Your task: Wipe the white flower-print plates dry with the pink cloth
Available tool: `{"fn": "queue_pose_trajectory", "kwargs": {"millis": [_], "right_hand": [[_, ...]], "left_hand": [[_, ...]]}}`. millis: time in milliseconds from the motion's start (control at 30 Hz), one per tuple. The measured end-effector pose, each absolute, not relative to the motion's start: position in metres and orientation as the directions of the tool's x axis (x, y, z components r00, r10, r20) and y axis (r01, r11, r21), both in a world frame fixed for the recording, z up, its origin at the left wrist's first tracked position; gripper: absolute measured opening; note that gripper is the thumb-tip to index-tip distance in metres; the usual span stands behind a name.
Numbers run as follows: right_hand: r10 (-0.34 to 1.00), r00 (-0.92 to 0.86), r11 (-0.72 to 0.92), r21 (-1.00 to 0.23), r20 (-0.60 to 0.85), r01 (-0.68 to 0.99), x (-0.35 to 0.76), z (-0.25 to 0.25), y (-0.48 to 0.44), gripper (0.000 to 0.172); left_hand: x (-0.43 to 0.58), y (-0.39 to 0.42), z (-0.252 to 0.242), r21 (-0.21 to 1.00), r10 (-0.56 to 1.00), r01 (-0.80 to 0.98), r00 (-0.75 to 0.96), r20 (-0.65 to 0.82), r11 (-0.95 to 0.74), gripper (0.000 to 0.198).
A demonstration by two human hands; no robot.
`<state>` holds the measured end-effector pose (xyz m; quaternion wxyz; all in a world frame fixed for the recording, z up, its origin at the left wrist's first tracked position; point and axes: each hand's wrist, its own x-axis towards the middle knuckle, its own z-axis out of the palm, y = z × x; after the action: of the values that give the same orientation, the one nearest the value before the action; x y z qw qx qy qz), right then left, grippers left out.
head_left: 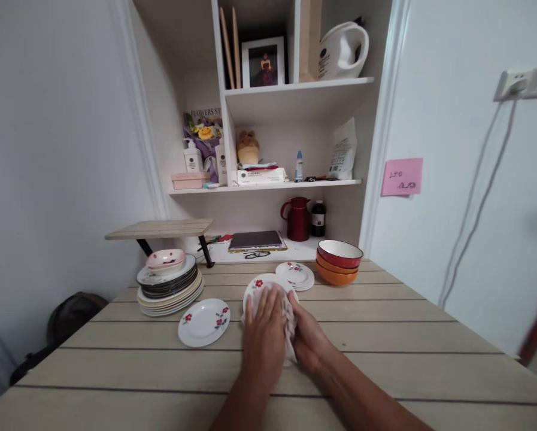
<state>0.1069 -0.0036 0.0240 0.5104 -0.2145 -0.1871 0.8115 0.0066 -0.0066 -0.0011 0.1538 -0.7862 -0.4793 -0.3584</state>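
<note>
A white plate with red flowers [259,284] is held tilted up above the middle of the table. My left hand [266,329] presses a pale, crumpled cloth [290,323] against the plate's face, its fingers stretched out close together. At the plate's right side, my right hand [311,335] grips the rim, partly through the cloth; some of its fingers are hidden. To the left lies another flowered plate [203,323], flat on the table. Just behind my hands sits a short stack of similar plates [295,276].
On the left stands a tall stack of plates [169,300] with small bowls [166,260] on top, near a low riser [160,229]. Red and orange bowls [337,266] are nested at the back right. Behind the wooden table [385,353] are shelves with a red jug [297,219] and laptop [255,239].
</note>
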Motion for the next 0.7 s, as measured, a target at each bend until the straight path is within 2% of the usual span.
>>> {"fn": "queue_pose_trajectory", "kwargs": {"millis": [100,267,400,467,567,700], "right_hand": [[0.911,-0.386,-0.399,-0.554,-0.146,-0.731,0.097,0.017,-0.005,0.046],[0.921,-0.321,-0.389,-0.559,-0.221,-0.732,0.095,0.018,-0.005,0.043],[0.931,-0.265,-0.360,-0.522,-0.250,-0.773,0.100,0.028,-0.003,0.041],[0.941,-0.230,-0.331,-0.521,-0.250,-0.787,0.104,0.032,-0.002,0.041],[0.948,-0.191,-0.301,-0.522,-0.255,-0.798,0.110,0.036,0.000,0.040],[0.941,-0.208,-0.320,-0.507,-0.267,-0.800,0.115,0.035,0.002,0.040]], "left_hand": [[-0.002,-0.003,0.002,0.194,0.670,0.921,0.090,0.737,-0.337,0.057],[-0.003,0.004,-0.011,0.289,0.681,0.933,-0.069,0.729,-0.214,0.050],[-0.017,0.018,-0.021,0.495,0.733,0.862,-0.269,0.624,-0.105,0.045],[-0.026,0.025,-0.024,0.582,0.724,0.801,-0.319,0.612,-0.139,0.044],[-0.033,0.029,-0.023,0.631,0.674,0.739,-0.345,0.654,-0.234,0.047],[-0.031,0.023,-0.019,0.676,0.715,0.643,-0.275,0.642,-0.360,0.045]]}}
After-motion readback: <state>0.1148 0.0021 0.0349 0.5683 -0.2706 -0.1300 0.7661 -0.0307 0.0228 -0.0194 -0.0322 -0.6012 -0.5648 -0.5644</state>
